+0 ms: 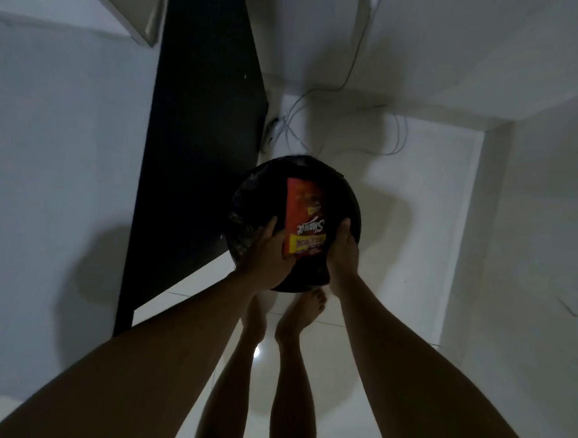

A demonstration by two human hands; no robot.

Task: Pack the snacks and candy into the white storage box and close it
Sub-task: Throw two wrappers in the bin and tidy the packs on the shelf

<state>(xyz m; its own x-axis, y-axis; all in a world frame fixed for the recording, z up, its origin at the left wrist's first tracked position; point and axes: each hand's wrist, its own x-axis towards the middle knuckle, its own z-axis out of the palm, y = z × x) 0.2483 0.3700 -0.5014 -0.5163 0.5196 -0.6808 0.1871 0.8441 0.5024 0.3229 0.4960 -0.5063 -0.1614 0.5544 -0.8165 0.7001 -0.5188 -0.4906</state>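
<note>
The landmark here was the dark round bowl (265, 197), held out in front of the person above the pale tiled floor (398, 224), with their bare feet showing below it. To its left stood a black panel (197, 147), and white cables (319, 126) trailed on the floor beyond its far rim.

On the bowl's near left edge, the left hand (265, 254) was clamped on the rim, thumb lying over the top and fingers hidden underneath. In the middle of the bowl lay a red and yellow snack packet (306, 219), flat, its print upside down to the wearer, its lower corner touching the left thumb. On the bowl's near right edge, the right hand (344, 255) gripped the rim the same way.

The packet looked light, thin and crinkly, likely slippery in its film wrap and easy to crush; pinching it by a sealed end or flat across its width would probably suit it. Loose in the bowl, it could slide if the bowl tipped. The white storage box was nowhere in view.
</note>
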